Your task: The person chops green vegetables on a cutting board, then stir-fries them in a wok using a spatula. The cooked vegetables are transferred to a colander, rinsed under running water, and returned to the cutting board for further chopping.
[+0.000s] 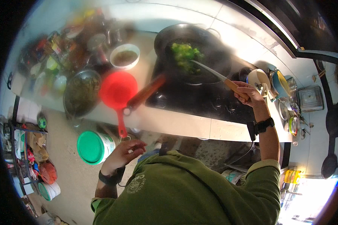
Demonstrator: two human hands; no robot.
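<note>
My right hand [249, 94] grips the wooden handle of a metal-shafted cooking spatula [214, 71]. Its far end reaches into chopped green vegetables [186, 54] inside a dark wok [214, 42], and steam blurs that area. The wok's reddish-brown wooden handle [146, 92] points towards the counter's front left. Low in front of my body, my left hand [126, 153] hangs in the air with loosely bent fingers, with nothing seen held in it. Nearest to it is the handle of a red plastic ladle [119, 88], which overhangs the counter edge.
A black cooktop [183, 98] lies under the wok. Left of it are a white bowl [125, 56] of brownish liquid, a metal basin [82, 92] and blurred jars. Several bowls and a cream pot [258, 80] line the right. A green-lidded bucket [91, 147] stands on the floor.
</note>
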